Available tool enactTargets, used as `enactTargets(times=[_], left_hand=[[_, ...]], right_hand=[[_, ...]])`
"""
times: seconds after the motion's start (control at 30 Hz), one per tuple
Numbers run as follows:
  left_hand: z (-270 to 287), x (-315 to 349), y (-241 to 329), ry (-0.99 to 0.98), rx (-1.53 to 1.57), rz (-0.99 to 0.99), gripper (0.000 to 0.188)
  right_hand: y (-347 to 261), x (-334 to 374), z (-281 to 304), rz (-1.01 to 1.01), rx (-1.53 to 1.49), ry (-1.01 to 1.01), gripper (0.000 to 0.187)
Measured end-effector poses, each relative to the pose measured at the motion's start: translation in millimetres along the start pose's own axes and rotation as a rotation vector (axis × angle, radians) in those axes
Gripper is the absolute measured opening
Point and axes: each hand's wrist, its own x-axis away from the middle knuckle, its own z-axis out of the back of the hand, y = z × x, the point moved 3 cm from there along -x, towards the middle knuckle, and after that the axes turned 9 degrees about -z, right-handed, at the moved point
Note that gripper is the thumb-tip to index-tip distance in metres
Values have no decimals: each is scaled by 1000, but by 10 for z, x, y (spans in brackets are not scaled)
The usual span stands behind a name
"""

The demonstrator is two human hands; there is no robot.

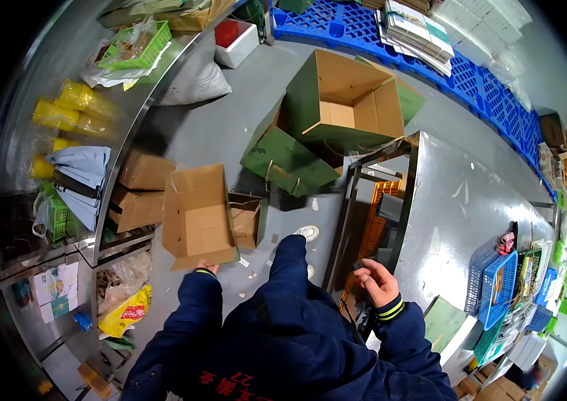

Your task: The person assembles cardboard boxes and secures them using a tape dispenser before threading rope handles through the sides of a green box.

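My left hand (208, 267) grips the near edge of an open cardboard box (198, 217), brown inside, with a strip of green at its rim. The box is tilted, so its inside faces me. The fingers are partly hidden by its near wall. My right hand (377, 282) is apart from the box, beside the metal table. Its thumb and fingers pinch a small dark grey piece (358, 264), too small to name. Just behind the box in my left hand, another open cardboard box (248, 220) stands on the floor.
Larger green cardboard boxes (337, 127) stand open on the floor ahead. A metal table (457, 220) is at the right, with blue baskets (497, 287). Metal shelving (143, 100) runs along the left. A blue pallet (337, 23) carries stacked printed sheets (417, 37) at the back.
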Motion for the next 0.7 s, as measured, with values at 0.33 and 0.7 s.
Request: enactTargets(times=[0.33,0.7], left_hand=[[-276,406,257,-13,-130,-194,43],[179,486,241,31,-267,-201,41]], right_hand=[[71,-257,-95,-69,93,-74,29],[97,-238,-128,-72,84,-105,30]])
